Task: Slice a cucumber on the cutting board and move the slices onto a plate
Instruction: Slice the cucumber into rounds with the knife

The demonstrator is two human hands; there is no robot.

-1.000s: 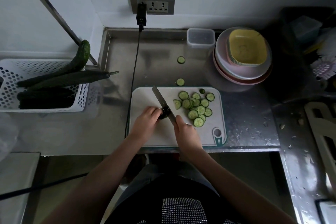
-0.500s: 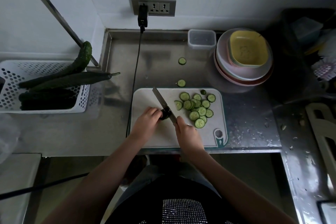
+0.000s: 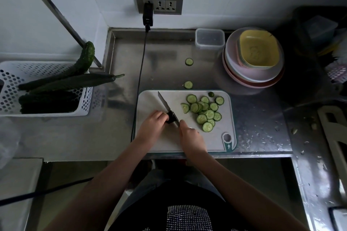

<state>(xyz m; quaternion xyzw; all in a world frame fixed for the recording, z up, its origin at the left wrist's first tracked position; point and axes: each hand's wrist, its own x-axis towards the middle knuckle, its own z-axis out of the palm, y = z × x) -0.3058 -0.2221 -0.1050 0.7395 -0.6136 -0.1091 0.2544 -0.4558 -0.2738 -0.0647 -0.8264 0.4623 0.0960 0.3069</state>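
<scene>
Left hand curled tight over the last dark stub of cucumber, I pin it to the cutting board while my right hand stays closed round the knife handle, blade angled away toward the board's far left corner and bearing down right against my left fingertips; set against the frames of a second ago almost nothing has shifted, the stub no longer and no shorter that I can tell, the pile no bigger, which I read as one stroke in hand and not a fresh slice freed; by my judgement the cutting is nearly over, since only an end piece is left under my fingers; just right of the blade the slices lie in a loose overlapping heap on the board's right half, with a small dark end piece near the far edge; two strays sit off the board on the steel counter, one slice just beyond the rim and another slice farther back; none has reached the plates stacked at the far right, so the moving is all still to do; spare cucumbers rest across the white basket at left.
</scene>
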